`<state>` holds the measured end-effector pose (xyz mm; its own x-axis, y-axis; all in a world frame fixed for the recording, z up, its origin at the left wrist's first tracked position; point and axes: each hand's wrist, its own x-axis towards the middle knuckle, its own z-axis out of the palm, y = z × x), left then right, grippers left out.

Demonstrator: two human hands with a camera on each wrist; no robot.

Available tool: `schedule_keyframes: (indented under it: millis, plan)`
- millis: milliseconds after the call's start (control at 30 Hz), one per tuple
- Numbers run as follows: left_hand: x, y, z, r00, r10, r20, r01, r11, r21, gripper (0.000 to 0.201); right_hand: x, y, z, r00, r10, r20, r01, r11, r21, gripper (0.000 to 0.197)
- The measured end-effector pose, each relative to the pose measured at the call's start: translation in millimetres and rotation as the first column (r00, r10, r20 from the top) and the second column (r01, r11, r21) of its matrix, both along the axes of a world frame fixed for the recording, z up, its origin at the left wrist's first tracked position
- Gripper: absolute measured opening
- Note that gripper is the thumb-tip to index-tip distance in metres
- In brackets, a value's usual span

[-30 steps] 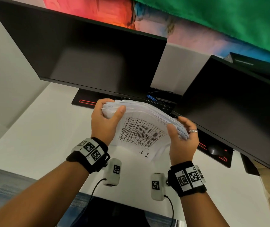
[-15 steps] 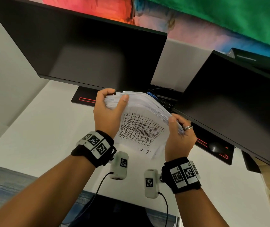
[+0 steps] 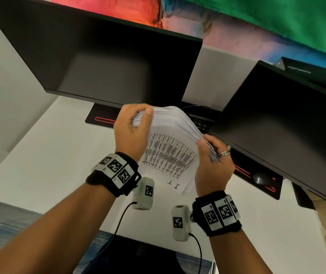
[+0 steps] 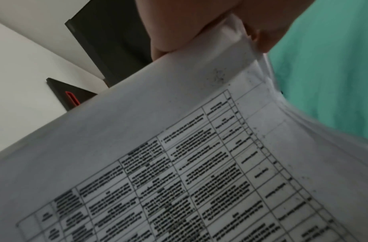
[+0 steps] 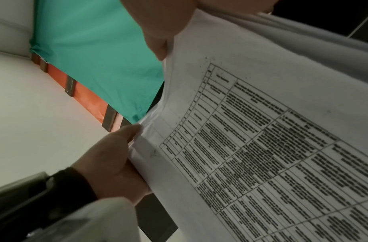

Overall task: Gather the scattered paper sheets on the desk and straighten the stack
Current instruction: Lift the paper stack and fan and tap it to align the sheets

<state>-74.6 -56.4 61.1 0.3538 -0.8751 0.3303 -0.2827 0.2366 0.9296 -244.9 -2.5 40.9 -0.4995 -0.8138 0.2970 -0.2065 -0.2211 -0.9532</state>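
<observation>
A thick stack of white paper sheets [image 3: 170,153], its near face printed with a table, stands tilted above the white desk [image 3: 45,161] in front of the monitors. My left hand [image 3: 132,127] grips its upper left corner, thumb on the near face and fingers curled behind. My right hand [image 3: 213,161] holds the right edge, where the sheets fan out unevenly. The left wrist view shows the printed sheet [image 4: 179,163] filling the frame with my fingers [image 4: 174,32] on its top edge. In the right wrist view the same sheet [image 5: 272,147] appears with my left hand [image 5: 112,163] on its far edge.
Two dark monitors [image 3: 106,62] [image 3: 284,123] stand just behind the stack, on black bases with red lines [image 3: 102,119]. A keyboard [image 3: 201,123] and a mouse [image 3: 259,177] lie under the right monitor. A green cloth [image 3: 277,18] hangs above.
Both hands have lifted the stack upward and tilted it more upright. My left thumb slid toward the top corner, and my right hand closed in on the right edge.
</observation>
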Motion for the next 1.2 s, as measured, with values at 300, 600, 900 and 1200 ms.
schedule_keyframes:
  millis: [300,600,900,1200]
  plan:
    - [4,-3,5,0.985,0.069,-0.161,-0.067,0.998,0.013,0.008,5,3,6,0.997,0.016,0.080,-0.018,1.000,0.021,0.020]
    - [-2,-6,12,0.972,0.105,-0.209,-0.091,0.993,0.078,0.020,5,1,7,0.992,-0.083,0.095,0.080,0.996,0.037,0.031]
    - [-1,-14,11,0.971,0.178,-0.159,-0.160,0.979,0.123,0.004,5,4,1,0.990,-0.131,0.043,0.130,0.991,0.014,0.016]
    - [0,-12,5,0.989,0.058,-0.135,-0.046,0.995,0.093,0.015,3,1,0,0.987,-0.156,0.045,0.154,0.987,0.051,0.012]
